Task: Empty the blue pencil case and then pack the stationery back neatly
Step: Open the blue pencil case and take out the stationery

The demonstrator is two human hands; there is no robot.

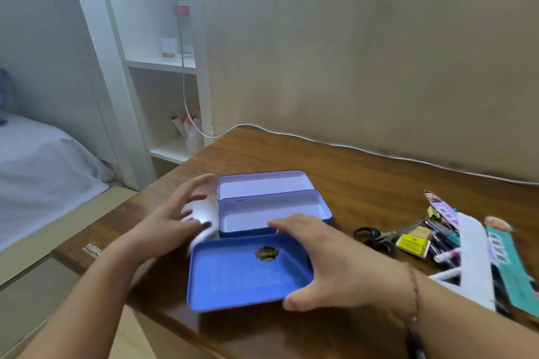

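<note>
Fingers point(287, 224) of the right hand point(344, 265) curled round the near blue metal tray point(248, 271), thumb on its front edge, long axis running left to right. Left hand point(172, 218) hovered spread and holding nothing above a blurred white object point(202, 213). Beyond, the blue tin pencil case point(271, 207) lay open and empty on the wooden surface point(379, 183); the stationery heap point(437, 236) lay rightward, nearer the right hand.

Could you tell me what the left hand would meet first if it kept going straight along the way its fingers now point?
Most likely the open blue pencil case: the left hand points its spread fingers up and right toward the case's left end, though depth is unclear and blur hides the white object beneath the hand.
</note>
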